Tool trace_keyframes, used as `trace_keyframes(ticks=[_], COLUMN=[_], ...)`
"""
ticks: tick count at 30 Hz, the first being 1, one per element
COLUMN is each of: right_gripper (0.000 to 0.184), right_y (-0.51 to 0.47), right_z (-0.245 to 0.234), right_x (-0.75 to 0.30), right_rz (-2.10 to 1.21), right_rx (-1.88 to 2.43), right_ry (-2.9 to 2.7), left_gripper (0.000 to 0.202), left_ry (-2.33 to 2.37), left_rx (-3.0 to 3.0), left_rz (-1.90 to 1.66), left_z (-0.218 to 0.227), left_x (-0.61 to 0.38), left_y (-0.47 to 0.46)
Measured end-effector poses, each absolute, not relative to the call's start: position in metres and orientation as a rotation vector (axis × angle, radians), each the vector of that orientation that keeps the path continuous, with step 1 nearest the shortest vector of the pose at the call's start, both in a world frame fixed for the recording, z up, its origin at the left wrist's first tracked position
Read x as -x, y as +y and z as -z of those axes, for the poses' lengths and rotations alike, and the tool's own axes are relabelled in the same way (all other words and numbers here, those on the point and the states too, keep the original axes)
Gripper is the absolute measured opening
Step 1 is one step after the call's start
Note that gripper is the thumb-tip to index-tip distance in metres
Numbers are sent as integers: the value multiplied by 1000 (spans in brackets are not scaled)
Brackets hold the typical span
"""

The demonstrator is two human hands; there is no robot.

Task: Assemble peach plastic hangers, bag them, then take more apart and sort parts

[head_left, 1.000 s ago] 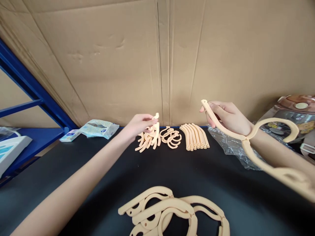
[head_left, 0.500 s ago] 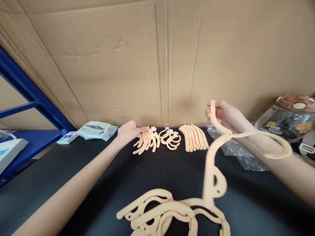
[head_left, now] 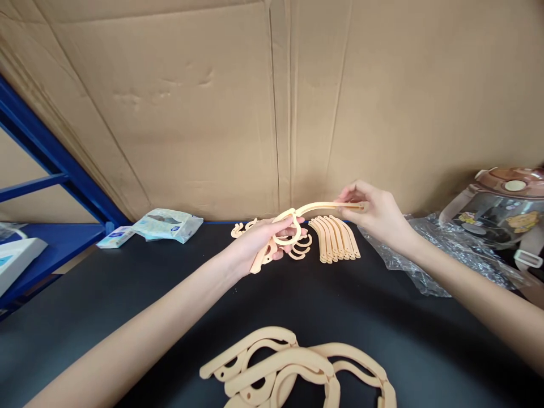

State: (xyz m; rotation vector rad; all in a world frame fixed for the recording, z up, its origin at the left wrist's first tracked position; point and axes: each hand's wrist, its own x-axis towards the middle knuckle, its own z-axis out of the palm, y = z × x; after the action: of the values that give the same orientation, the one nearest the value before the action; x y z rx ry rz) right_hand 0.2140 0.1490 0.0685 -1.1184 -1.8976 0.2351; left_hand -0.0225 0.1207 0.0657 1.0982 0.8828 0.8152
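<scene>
Grips the beige hanger (head_left: 317,204) near its middle with left hand (head_left: 253,240) and pinches one end with right hand (head_left: 376,208), above and left of the stacked strips (head_left: 334,239), probably to keep it spread steadily.

No legible text, just an unreadable mark (head_left: 175,229) on the packet (head_left: 165,228)

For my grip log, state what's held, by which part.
A beige, curved, plastic-looking hanger: the left hand grips beside its hook, the right hand one arm's outer end.
</scene>
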Motion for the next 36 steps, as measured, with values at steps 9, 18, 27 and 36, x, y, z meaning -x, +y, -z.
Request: trace_keyframes(ticks=[9,18,27,36], right_gripper=[26,22,27,42], right_y=[126,120,123,170], right_z=[-59,-59,-54,-61], right_x=[-200,-193,-191,-235], right_rz=[766,833,474,16], right_rx=[1059,999,1016,1441], right_ry=[-2579,-2640,-2749,-2473], left_gripper=[35,18,17,16], left_ry=[888,858,913,1007], left_rx=[-1238,-1234,-1289,-1400], left_rz=[-632,-597,-494,-371], left_z=[-60,-57,-65,-59], left_x=[18,11,14,11], left_y=[115,108,111,101])
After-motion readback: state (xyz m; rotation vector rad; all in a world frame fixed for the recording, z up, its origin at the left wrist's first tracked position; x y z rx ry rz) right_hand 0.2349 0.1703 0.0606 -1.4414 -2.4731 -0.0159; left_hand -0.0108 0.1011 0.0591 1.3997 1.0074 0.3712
